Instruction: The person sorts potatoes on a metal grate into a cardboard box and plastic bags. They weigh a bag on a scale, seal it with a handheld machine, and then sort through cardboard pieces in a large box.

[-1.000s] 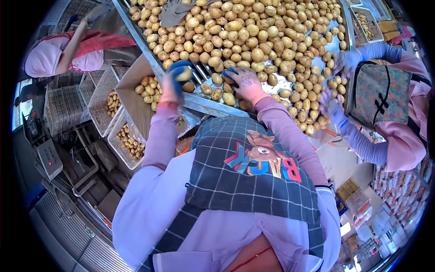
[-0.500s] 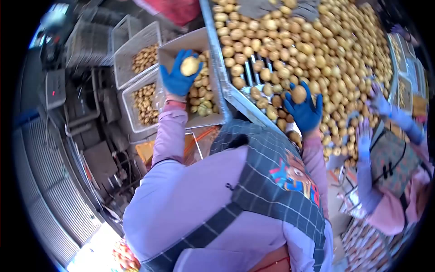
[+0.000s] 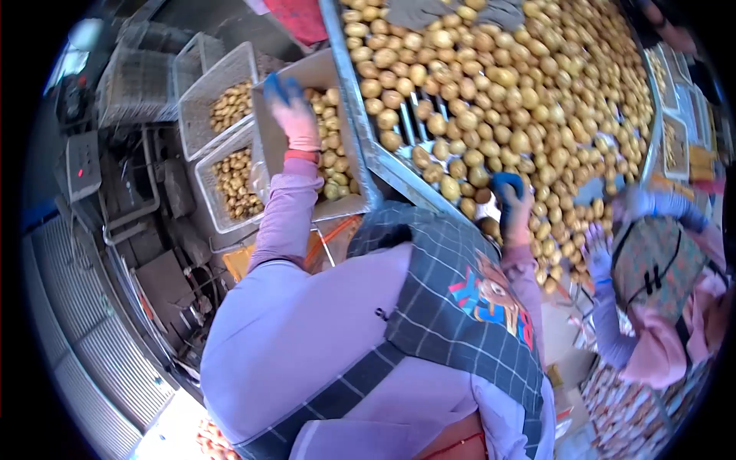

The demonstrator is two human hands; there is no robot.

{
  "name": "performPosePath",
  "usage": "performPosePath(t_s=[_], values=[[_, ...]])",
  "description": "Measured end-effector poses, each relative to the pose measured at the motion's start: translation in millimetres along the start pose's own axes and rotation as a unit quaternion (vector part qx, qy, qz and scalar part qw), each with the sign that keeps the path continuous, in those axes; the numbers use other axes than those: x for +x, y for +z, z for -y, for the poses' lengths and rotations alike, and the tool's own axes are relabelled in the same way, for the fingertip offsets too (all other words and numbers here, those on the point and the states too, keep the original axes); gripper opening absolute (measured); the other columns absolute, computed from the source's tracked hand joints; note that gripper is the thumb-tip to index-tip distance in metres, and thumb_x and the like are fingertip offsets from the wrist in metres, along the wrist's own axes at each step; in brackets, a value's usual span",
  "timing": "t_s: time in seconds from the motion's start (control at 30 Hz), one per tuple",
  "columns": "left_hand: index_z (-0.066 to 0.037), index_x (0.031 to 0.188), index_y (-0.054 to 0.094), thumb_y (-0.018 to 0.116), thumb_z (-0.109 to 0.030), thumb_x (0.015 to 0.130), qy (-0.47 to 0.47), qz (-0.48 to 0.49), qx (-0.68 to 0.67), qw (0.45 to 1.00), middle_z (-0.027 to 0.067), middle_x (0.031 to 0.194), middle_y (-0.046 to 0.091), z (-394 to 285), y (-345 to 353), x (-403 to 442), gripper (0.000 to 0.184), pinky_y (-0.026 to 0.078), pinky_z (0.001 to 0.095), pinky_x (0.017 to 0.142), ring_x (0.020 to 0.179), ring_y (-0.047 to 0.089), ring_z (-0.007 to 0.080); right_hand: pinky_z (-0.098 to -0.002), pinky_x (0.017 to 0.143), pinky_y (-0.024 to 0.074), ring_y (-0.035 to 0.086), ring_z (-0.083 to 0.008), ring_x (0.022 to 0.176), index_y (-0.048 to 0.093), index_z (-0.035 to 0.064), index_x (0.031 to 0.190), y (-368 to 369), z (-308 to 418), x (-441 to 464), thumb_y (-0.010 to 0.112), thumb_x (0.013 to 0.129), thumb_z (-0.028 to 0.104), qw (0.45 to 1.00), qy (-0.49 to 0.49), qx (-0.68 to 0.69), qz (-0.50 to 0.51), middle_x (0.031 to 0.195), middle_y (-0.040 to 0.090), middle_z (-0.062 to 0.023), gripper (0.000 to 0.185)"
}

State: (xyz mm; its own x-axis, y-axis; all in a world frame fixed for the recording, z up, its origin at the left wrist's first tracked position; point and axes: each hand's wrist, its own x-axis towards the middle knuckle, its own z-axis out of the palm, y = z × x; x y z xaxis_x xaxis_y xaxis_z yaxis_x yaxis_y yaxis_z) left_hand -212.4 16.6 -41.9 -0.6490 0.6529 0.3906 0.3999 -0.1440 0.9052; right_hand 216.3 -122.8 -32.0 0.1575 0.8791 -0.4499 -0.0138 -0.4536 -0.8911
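My left hand (image 3: 293, 113), in a blue-coated glove, is over the far left wall of a cardboard box (image 3: 345, 205) holding potatoes (image 3: 331, 146). Its back faces up, and its fingers are smeared by motion, so I cannot see whether they hold anything. My right hand (image 3: 512, 205), gloved alike, is at the near edge of a metal sorting table (image 3: 406, 178) covered with potatoes (image 3: 491, 100). The fingers of this hand curl downward among the potatoes; what lies inside them is hidden.
White plastic crates (image 3: 230, 218) with smaller potatoes stand left of the box. A co-worker (image 3: 665, 276) with gloved hands is at the table's right side. Dark slats (image 3: 414, 119) show between potatoes. Grey cloth (image 3: 418, 14) lies at the table's far end.
Both hands have turned from palm up to back up, and the potatoes seen in them are out of sight. My left hand moved leftward; my right fingers curled in.
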Motion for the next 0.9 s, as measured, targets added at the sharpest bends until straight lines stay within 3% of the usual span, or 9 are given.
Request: performPosePath(t_s=[0.13, 0.2, 0.27, 0.4, 0.47, 0.53, 0.63, 0.83, 0.9], values=[[0.0, 0.113, 0.058, 0.062, -0.039, 0.083, 0.081, 0.57, 0.413, 0.705, 0.0233, 0.099, 0.063, -78, 49, -134, 0.049, 0.042, 0.05, 0.091, 0.099, 0.059, 0.0403, -0.0461, 0.11, 0.0295, 0.043, -0.0344, 0.128, 0.062, 0.0151, 0.118, 22, 13, -13, 0.068, 0.076, 0.026, 0.771, -0.322, -0.526, 0.159, 0.132, 0.051, -0.0157, 0.043], [0.003, 0.124, 0.052, 0.057, -0.053, 0.084, 0.312, 0.597, 0.303, 0.674, 0.0263, 0.126, 0.051, -80, 42, -208, 0.069, 0.033, 0.061, 0.099, 0.118, 0.05, 0.0404, -0.0508, 0.114, 0.021, 0.036, -0.0342, 0.134, 0.057, 0.0192, 0.125, -7, -16, -1, 0.064, 0.078, 0.03, 0.795, -0.305, -0.504, 0.142, 0.139, 0.045, -0.0152, 0.049], [-0.002, 0.131, 0.051, 0.057, -0.047, 0.087, 0.178, 0.8, 0.202, 0.536, 0.0239, 0.131, 0.05, -117, 62, -211, 0.063, 0.035, 0.0447, 0.106, 0.128, 0.043, 0.0385, -0.0585, 0.114, 0.0125, 0.031, -0.0338, 0.137, 0.056, 0.0249, 0.128, -44, -15, 2, 0.066, 0.075, 0.033, 0.71, -0.286, -0.629, 0.137, 0.144, 0.041, -0.0105, 0.055], [-0.005, 0.128, 0.055, 0.061, -0.022, 0.085, -0.055, 0.83, 0.031, 0.555, 0.017, 0.12, 0.06, -136, 82, -168, 0.046, 0.045, 0.0327, 0.094, 0.109, 0.058, 0.0257, -0.0545, 0.115, 0.0139, 0.03, -0.0388, 0.136, 0.063, 0.0211, 0.12, -62, -28, -5, 0.068, 0.075, 0.028, 0.746, -0.214, -0.629, -0.041, 0.145, 0.038, -0.0184, 0.046], [-0.004, 0.119, 0.059, 0.063, -0.015, 0.08, 0.247, 0.523, 0.002, 0.816, 0.0159, 0.113, 0.063, -94, 95, -134, 0.041, 0.047, 0.0378, 0.088, 0.098, 0.06, 0.0304, -0.0531, 0.114, 0.0161, 0.03, -0.0411, 0.135, 0.061, 0.0182, 0.122, -52, -53, -9, 0.067, 0.077, 0.03, 0.802, -0.167, -0.525, -0.23, 0.145, 0.038, -0.0198, 0.047], [-0.003, 0.125, 0.054, 0.063, -0.035, 0.086, 0.151, 0.368, 0.162, 0.903, 0.0203, 0.128, 0.054, -76, 119, -74, 0.051, 0.04, 0.0434, 0.1, 0.117, 0.05, 0.036, -0.0533, 0.114, 0.0153, 0.029, -0.0419, 0.135, 0.056, 0.0173, 0.128, -42, -65, -17, 0.066, 0.079, 0.034, 0.844, -0.206, -0.429, -0.248, 0.145, 0.038, -0.0198, 0.053], [-0.011, 0.14, 0.043, 0.05, -0.061, 0.087, 0.16, 0.359, 0.422, 0.817, 0.0249, 0.141, 0.04, -32, 148, -54, 0.073, 0.022, 0.0583, 0.108, 0.13, 0.036, 0.0442, -0.0529, 0.115, 0.0138, 0.024, -0.0408, 0.138, 0.047, 0.0206, 0.137, -57, -34, -56, 0.065, 0.08, 0.042, 0.754, -0.218, -0.618, 0.037, 0.148, 0.034, -0.0144, 0.063], [-0.014, 0.148, 0.03, 0.057, -0.06, 0.081, 0.229, 0.492, 0.398, 0.74, 0.0276, 0.149, 0.026, -88, 93, -171, 0.086, 0.016, 0.0696, 0.106, 0.133, 0.022, 0.0562, -0.049, 0.111, 0.0258, 0.037, -0.0414, 0.13, 0.046, 0.0125, 0.138, -119, -70, -8, 0.06, 0.086, 0.037, 0.795, -0.136, -0.476, -0.352, 0.142, 0.041, -0.0193, 0.058], [-0.015, 0.148, 0.029, 0.064, -0.053, 0.08, 0.263, 0.604, 0.315, 0.683, 0.0273, 0.149, 0.026, -96, 66, -185, 0.086, 0.014, 0.0661, 0.108, 0.136, 0.019, 0.0538, -0.0488, 0.11, 0.0258, 0.037, -0.0406, 0.13, 0.049, 0.0148, 0.136, -85, -60, -1, 0.06, 0.086, 0.036, 0.833, -0.196, -0.454, -0.248, 0.142, 0.042, -0.0169, 0.055]])
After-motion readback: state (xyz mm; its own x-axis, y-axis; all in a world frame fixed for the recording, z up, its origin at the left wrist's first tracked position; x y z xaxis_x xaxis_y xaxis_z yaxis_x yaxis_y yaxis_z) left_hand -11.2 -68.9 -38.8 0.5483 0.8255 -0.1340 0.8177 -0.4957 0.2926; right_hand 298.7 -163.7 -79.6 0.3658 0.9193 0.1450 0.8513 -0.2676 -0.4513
